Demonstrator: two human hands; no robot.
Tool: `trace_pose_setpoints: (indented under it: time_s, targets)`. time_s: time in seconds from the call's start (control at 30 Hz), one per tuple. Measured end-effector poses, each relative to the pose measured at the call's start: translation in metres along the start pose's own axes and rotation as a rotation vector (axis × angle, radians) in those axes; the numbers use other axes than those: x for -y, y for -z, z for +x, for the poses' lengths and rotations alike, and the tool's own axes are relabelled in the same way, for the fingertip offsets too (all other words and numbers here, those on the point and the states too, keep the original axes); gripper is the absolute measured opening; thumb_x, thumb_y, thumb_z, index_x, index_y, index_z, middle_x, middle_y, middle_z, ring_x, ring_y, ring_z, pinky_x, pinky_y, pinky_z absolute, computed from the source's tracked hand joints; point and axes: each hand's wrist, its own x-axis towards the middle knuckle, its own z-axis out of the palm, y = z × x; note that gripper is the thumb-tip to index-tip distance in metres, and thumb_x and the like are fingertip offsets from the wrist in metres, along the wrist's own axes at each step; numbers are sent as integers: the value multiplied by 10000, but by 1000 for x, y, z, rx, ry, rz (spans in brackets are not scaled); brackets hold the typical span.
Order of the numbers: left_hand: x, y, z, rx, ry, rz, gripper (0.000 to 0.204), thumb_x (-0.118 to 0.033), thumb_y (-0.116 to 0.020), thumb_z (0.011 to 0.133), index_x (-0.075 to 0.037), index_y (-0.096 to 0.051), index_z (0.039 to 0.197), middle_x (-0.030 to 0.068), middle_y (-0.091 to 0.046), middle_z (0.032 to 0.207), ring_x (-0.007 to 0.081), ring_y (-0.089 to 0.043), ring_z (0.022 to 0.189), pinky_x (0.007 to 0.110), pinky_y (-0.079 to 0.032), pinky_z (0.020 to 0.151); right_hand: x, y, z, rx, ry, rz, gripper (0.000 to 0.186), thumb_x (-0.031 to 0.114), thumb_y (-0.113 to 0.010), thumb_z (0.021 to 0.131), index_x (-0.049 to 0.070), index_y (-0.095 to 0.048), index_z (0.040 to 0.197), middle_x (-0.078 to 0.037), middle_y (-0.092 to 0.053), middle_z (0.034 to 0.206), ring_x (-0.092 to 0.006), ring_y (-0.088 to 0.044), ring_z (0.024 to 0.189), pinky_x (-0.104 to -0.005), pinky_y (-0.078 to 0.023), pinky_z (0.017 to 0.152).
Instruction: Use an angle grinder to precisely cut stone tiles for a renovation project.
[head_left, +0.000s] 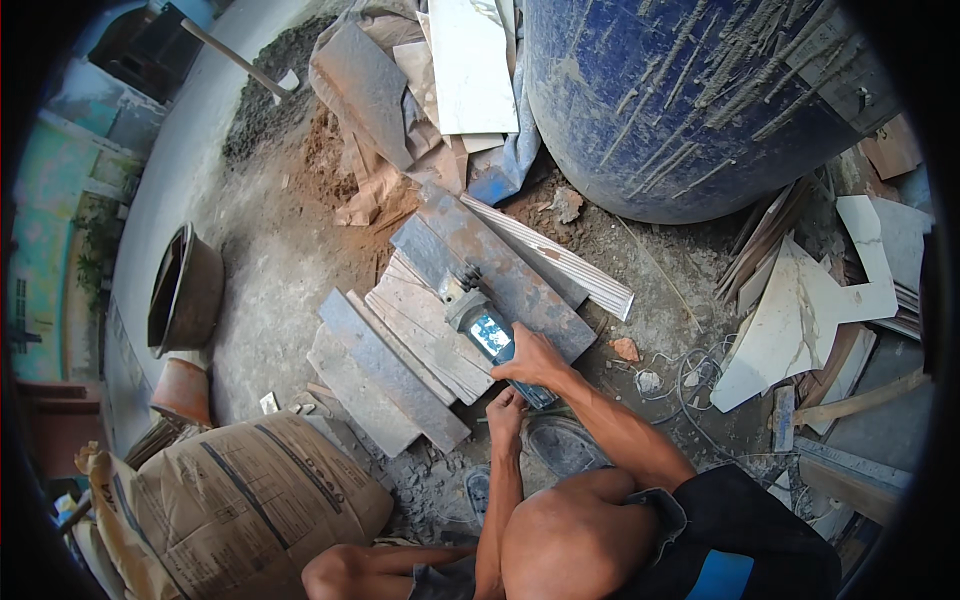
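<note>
Wrapped around the rear body of a teal and grey angle grinder [489, 335] is my right hand [535, 357]. The grinder lies tilted across a stack of grey-brown tile slabs [520, 268], its metal head pointing up and left. My left hand [506, 412] is closed beside the grinder's tail end, fingers curled; whatever it pinches is hidden. More cut tile pieces [385, 375] lie to the left of the grinder, with a paler, scored slab [425, 325] between.
A big blue drum [660, 110] stands at the far right. Broken white tiles [785, 320] and a looped cable [690, 385] lie at right. A brown paper sack [250, 490], an orange bucket [182, 390] and a black tub [190, 295] sit at left. White slabs [470, 70] lie ahead.
</note>
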Motion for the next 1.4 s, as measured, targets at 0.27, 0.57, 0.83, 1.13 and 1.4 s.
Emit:
trace_pose_setpoints:
  time_s: [0.27, 0.57, 0.83, 1.13, 1.4]
  targets:
    - [-151, 61, 86, -433, -561, 718, 391, 4, -429, 852, -6, -512, 1235, 187, -636, 1026, 270, -626, 903, 323, -486, 804, -4, 1, -3, -1, 1, -9, 696, 326, -721, 569, -94, -465, 1061, -318, -585, 1004, -446, -572, 973, -448, -458, 847]
    - [-169, 77, 169, 80, -997, 1336, 496, -53, -407, 867, -34, -363, 1360, 177, -306, 1436, 360, -302, 1317, 375, -301, 1070, -4, -1, -4, -8, 9, -28, 709, 326, -725, 566, -93, -457, 1071, -309, -592, 990, -435, -582, 959, -439, -469, 829]
    - [-180, 81, 163, 142, -977, 1412, 486, -122, -458, 875, -10, -378, 1341, 190, -329, 1418, 350, -341, 1294, 361, -317, 1060, -3, -2, -9, -5, 7, -17, 711, 328, -735, 557, -103, -458, 1049, -310, -595, 965, -436, -596, 917, -439, -473, 811]
    - [-179, 69, 155, 52, -918, 1419, 560, -312, -577, 856, -37, -426, 1320, 149, -366, 1408, 322, -358, 1291, 355, -360, 1027, -2, 2, -12, 25, -19, -29, 759, 348, -745, 563, -120, -451, 1082, -326, -586, 981, -432, -592, 940, -430, -468, 825]
    - [-179, 70, 160, 57, -889, 1451, 728, -329, -716, 726, -53, -415, 1329, 126, -348, 1424, 302, -345, 1302, 356, -376, 1024, -3, 1, -15, 29, -29, -37, 806, 331, -737, 558, -149, -426, 1127, -329, -581, 1010, -438, -580, 968, -419, -461, 854]
